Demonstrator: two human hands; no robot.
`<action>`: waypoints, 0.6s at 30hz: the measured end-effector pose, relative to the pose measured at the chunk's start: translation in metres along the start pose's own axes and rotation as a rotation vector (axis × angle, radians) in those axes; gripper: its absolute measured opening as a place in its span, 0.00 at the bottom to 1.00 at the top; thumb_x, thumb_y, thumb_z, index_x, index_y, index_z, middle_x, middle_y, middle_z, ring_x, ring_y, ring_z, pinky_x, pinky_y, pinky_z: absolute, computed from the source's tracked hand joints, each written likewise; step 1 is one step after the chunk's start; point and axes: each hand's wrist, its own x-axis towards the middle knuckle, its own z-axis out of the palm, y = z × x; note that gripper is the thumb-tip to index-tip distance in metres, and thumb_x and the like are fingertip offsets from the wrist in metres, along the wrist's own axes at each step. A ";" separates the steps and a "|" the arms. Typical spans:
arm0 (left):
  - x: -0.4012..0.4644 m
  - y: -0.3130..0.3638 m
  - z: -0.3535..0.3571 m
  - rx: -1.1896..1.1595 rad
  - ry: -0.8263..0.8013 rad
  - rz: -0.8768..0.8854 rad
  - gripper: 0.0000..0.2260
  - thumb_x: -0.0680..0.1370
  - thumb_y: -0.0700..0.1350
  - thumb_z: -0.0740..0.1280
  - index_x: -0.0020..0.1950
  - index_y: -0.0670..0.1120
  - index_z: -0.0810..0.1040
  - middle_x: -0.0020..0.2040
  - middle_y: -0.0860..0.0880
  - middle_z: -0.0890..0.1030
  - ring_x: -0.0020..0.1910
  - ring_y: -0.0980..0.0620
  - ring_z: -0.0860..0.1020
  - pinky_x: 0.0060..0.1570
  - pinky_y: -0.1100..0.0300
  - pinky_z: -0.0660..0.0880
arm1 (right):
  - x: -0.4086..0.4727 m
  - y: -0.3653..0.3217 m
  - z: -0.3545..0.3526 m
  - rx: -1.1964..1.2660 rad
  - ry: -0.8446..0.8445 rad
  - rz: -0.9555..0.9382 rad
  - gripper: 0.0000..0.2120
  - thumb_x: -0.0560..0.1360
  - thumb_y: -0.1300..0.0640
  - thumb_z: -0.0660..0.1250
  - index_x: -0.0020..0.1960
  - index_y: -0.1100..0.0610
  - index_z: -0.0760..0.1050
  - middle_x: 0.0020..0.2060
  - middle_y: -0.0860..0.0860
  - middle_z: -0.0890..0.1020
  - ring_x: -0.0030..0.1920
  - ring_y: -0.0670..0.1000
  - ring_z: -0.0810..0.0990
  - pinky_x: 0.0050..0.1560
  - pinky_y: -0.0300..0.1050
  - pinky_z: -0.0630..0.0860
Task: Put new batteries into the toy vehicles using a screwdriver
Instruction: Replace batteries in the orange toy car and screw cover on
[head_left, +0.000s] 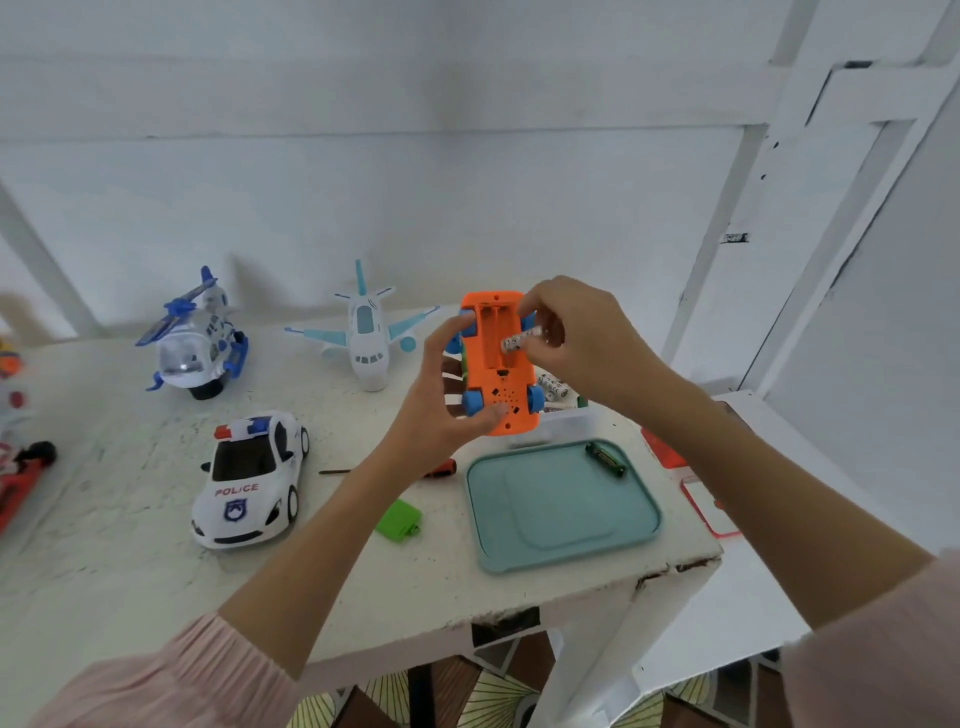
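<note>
Frame centre: left hand (441, 410) grips orange car (498, 364) belly-up above tabletop (130, 545), compartment open. Right hand (566, 332) pinches white battery (517, 342) at the bay's right edge. Judgement: match polarity, seat spring end first, press flat. Spare batteries (553, 387) lie behind the car; a dark battery (605, 459) sits in tray (563, 551), lower right. Green cover (399, 520) and screwdriver (439, 468) lie below the car, partly hidden by the left forearm. Police car (249, 478), plane (363, 332), helicopter (195, 338) stand left, clear.

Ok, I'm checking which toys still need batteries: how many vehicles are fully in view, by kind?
Helicopter: 1
Airplane: 1
Police car: 1
Orange car, in left hand: 1
Total: 4
Toys cut off at the left edge not counted.
</note>
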 end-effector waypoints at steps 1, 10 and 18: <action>-0.001 0.000 0.000 0.003 0.001 -0.001 0.36 0.71 0.36 0.74 0.66 0.62 0.59 0.62 0.45 0.70 0.48 0.60 0.79 0.43 0.64 0.78 | 0.002 0.000 0.001 0.027 0.041 0.008 0.07 0.70 0.66 0.67 0.49 0.64 0.76 0.38 0.53 0.75 0.33 0.41 0.68 0.37 0.28 0.67; -0.005 0.007 0.009 -0.022 0.000 -0.013 0.35 0.70 0.38 0.75 0.67 0.60 0.59 0.58 0.53 0.71 0.48 0.62 0.79 0.44 0.63 0.79 | 0.007 0.003 0.018 0.104 0.216 0.008 0.05 0.71 0.64 0.68 0.44 0.62 0.73 0.37 0.52 0.76 0.36 0.47 0.72 0.38 0.32 0.69; -0.006 0.008 0.013 -0.066 0.014 -0.033 0.35 0.72 0.34 0.73 0.69 0.57 0.58 0.59 0.57 0.70 0.48 0.62 0.78 0.43 0.65 0.78 | -0.002 0.018 0.031 -0.018 0.289 -0.093 0.07 0.71 0.58 0.66 0.43 0.63 0.76 0.47 0.58 0.74 0.46 0.54 0.74 0.41 0.44 0.75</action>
